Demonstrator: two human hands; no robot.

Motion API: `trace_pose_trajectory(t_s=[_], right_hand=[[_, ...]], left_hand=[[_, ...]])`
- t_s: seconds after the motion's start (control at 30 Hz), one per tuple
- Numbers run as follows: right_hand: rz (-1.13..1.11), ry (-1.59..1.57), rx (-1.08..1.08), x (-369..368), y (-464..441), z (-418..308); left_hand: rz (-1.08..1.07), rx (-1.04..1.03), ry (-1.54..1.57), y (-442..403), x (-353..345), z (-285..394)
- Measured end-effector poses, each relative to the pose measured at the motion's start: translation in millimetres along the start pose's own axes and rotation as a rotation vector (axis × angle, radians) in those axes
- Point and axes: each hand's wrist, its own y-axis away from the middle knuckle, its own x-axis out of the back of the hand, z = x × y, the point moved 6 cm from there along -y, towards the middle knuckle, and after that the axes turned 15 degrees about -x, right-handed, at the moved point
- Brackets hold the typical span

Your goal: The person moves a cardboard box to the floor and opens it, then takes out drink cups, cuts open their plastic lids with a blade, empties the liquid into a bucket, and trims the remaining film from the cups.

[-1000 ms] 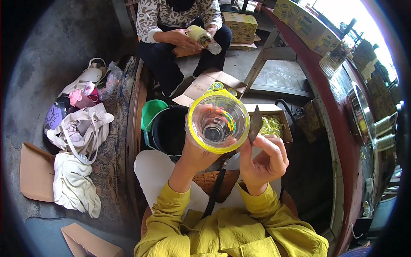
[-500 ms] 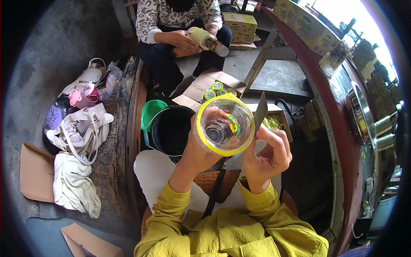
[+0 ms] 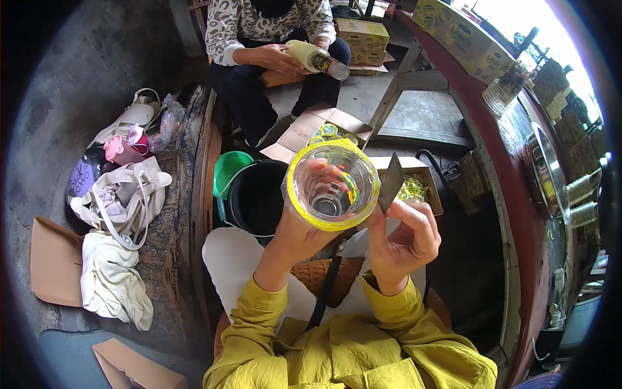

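One co-worker (image 3: 228, 39), seated opposite, both hands holding a bottle (image 3: 306, 55) that is tilting down toward the right of the view.
Two forearms in yellow sleeves (image 3: 259, 318) — both reaching forward from the lower edge, bare wrists rising out of the cuffs and hands converging over the lap.
One opened carton (image 3: 293, 137), lying beyond the cup and containing round lidded items.
One black bucket (image 3: 254, 204), standing left of the cup, a green container (image 3: 228, 170) sitting just beside it.
One box (image 3: 435, 198), holding yellow strips (image 3: 412, 188), sitting beyond the right hand.
One right hand (image 3: 407, 240), raised beside the cup, thumb and index finger pinching, the other fingers curling in toward the palm.
One left hand (image 3: 303, 227), grasping the cup from below and around its side, wrist slanting up, fingers showing through the clear wall.
One clear cup (image 3: 327, 198), being held above the lap, open mouth facing the camera, its rim banded in yellow.
One thin dark blade (image 3: 391, 181), being pinched at its lower end, point upward, right beside the rim — contact cannot be told.
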Motion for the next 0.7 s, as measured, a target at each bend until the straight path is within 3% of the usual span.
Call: trace_pose_trajectory(t_s=[0.53, 0.7], right_hand=[[0.073, 0.098, 0.072, -1.7, -1.8, -5.3], [0.081, 0.086, 0.053, -1.8, -6.7, -4.4]], left_hand=[[-0.002, 0.033, -0.007, 2.3, -2.1, -5.1], [-0.102, 0.041, -0.085, 1.1, -2.6, -5.3]])
